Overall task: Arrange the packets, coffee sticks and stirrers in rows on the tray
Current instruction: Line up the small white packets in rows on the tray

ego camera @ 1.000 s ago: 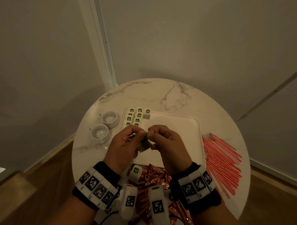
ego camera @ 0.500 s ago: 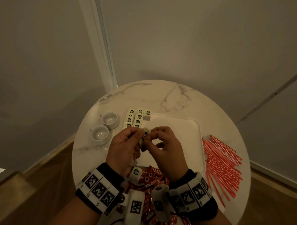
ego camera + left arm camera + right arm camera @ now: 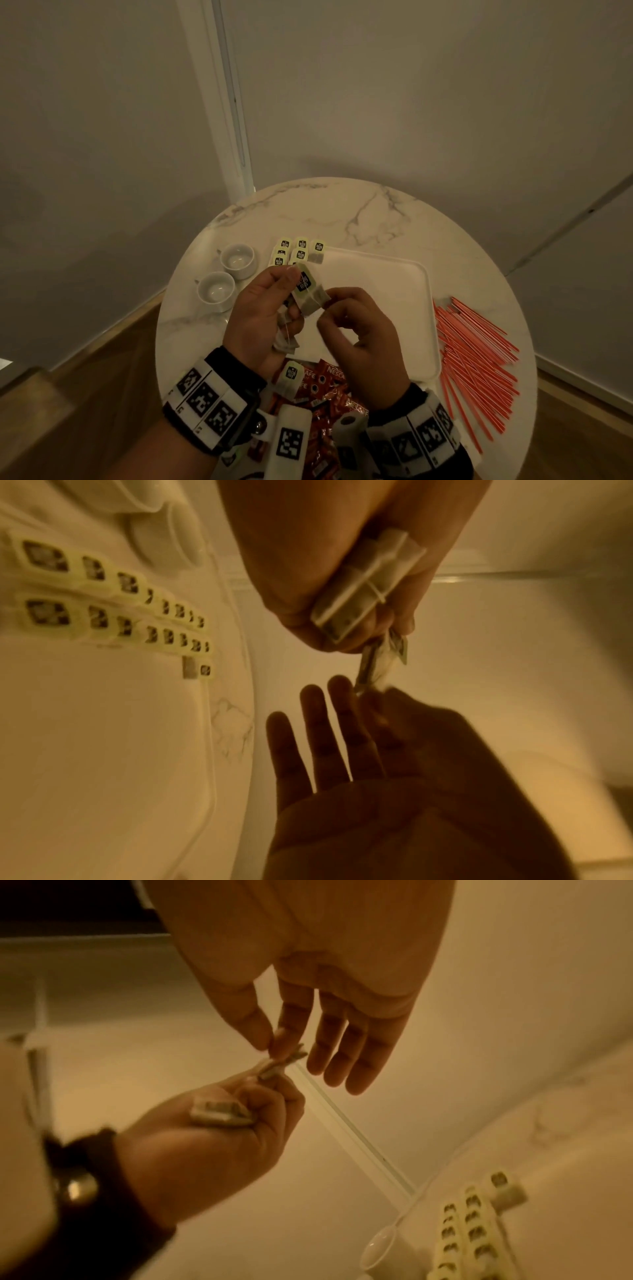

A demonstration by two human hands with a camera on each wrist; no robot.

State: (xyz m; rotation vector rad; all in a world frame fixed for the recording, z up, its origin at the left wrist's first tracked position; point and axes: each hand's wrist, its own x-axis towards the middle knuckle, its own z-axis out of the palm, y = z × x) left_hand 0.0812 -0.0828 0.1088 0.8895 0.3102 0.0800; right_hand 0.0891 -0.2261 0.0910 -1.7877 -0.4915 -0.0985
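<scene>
Landmark is the tray [image 3: 394, 308]; going left to right from it.

Left of the tray: two cups [image 3: 226, 274] on the desk [image 3: 359, 212], not part of my job. At the tray's far-left corner, packets [image 3: 294, 251] already lie in rows, tags up, overlapping. The wrist views show two long rows plus the start of a third.

Over the tray's near-left part: my left hand [image 3: 260, 315], grip curled tight round a small bundle of packets, a couple dangling below the palm on threads. Thumb and forefinger hold one packet [image 3: 306, 291] up by its tag end.

Just right of that: my right hand [image 3: 359, 329], thumb and forefinger pinching the other end of that same packet, other fingers loose and extended. So the packet is held between both hands, above the tray, not yet laid down.

Near edge of the tray: coffee sticks [image 3: 325, 387] in a loose red pile, one stray packet on top. Right of the tray: stirrers [image 3: 476, 359] fanned out on the desk, untouched.

Handling, my read: the packets are near weightless, soft, paper-thin; threads snag. Pinch by the stiff tag, light force, peel one at a time. Sticks look slick; stirrers are thin and best taken as a bunch mid-length.
</scene>
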